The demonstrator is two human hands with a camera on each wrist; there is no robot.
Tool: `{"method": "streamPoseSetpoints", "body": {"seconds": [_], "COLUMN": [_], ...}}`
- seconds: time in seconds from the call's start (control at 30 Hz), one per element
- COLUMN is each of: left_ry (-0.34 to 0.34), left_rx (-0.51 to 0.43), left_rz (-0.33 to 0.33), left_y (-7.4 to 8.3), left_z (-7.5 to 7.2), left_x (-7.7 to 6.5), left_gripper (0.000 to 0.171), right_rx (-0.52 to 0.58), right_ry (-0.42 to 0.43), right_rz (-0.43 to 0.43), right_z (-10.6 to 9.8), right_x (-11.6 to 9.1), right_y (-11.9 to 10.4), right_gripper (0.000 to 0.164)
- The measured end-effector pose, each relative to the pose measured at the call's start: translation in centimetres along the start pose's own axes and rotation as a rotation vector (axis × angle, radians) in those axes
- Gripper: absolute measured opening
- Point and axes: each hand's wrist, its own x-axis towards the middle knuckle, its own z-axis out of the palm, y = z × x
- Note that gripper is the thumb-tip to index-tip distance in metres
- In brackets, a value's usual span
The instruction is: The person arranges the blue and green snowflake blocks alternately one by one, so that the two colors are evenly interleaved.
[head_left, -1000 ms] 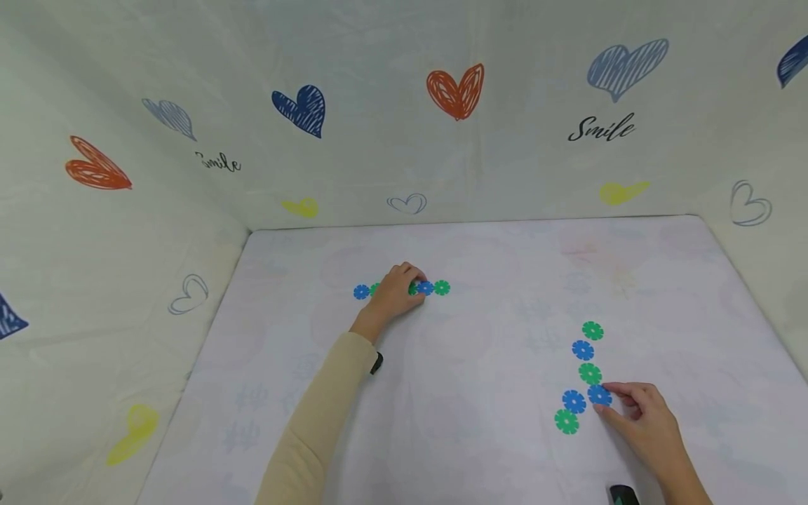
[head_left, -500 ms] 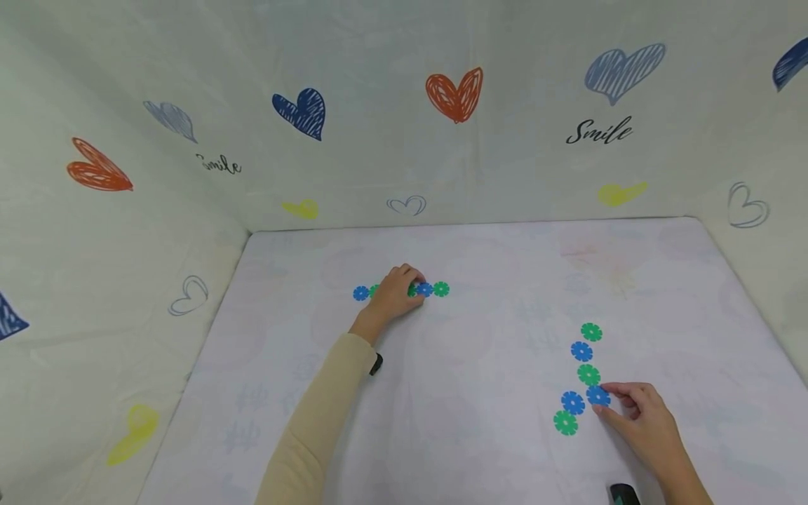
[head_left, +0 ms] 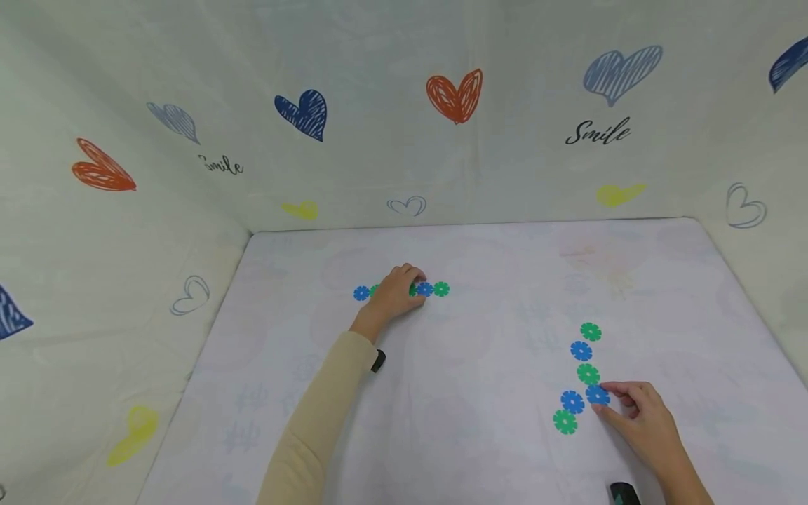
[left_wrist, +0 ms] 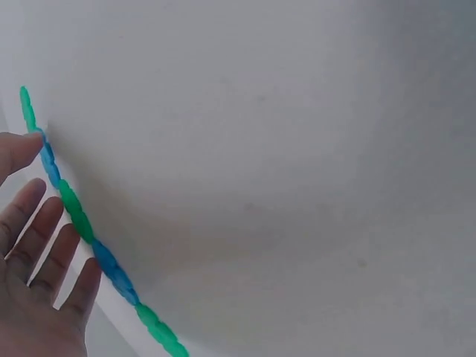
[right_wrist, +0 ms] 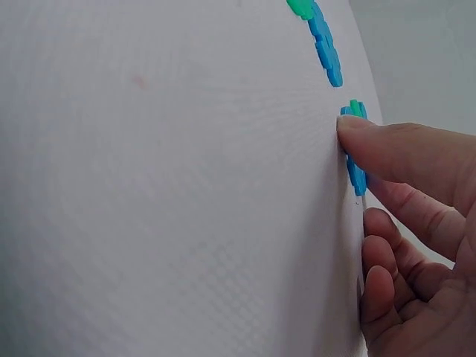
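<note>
In the head view my left hand (head_left: 394, 294) lies over a row of linked blue and green slotted plastic discs, hiding its middle. Its thumb and index finger pinch the blue disc (head_left: 425, 289) beside the green end disc (head_left: 442, 289). The left wrist view shows this row on edge, with a green disc (left_wrist: 75, 211) alongside the fingers. My right hand (head_left: 644, 421) pinches a blue disc (head_left: 597, 395) by its edges, thumb at the near side. Just above it sits a green disc (head_left: 588, 374); a blue disc (head_left: 572, 402) lies to its left.
A blue disc (head_left: 581, 351) and a green disc (head_left: 590, 332) lie farther back in the right group; another green disc (head_left: 564, 422) lies at its front left. The white table (head_left: 480, 393) meets a heart-patterned cloth wall (head_left: 517, 161). A black object (head_left: 623, 493) shows at the bottom edge.
Both hands keep their places and holds on the discs. Only the head view shifts slightly.
</note>
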Motion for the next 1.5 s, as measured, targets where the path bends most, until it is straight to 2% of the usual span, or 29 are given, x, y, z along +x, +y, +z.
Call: {"method": "streamPoseSetpoints", "body": {"seconds": [0.33,0.53,0.8,1.2,1.5], "left_ry": [-0.034,-0.022,-0.012,0.026,0.052], "left_rx": [0.042,0.034,0.029,0.103,0.063], "left_rz": [-0.012,-0.004,0.025,0.043,0.067], "left_y": [1.0,1.4,2.2,2.4,2.3], "left_z": [-0.2,0.4,0.9,1.6,1.7], "left_x": [0.3,0.7,0.9,1.0,1.0], "left_gripper": [0.043,0.044,0.042,0.039,0.034], "right_rx": [-0.001,0.027,0.024,0.019,0.013], "right_ry": [0.013,-0.024,-0.024,-0.024,-0.016], "right_rz": [-0.020,-0.009,-0.013,-0.006,-0.013], "right_z": [0.3,0.0,-0.1,-0.1,-0.1], "right_x": [0.0,0.0,-0.1,0.1,0.1], "right_y": [0.7,0.3,0.1,0.2,0.3], "right_gripper": [0.045,0.046,0.046,0.047,0.046]}}
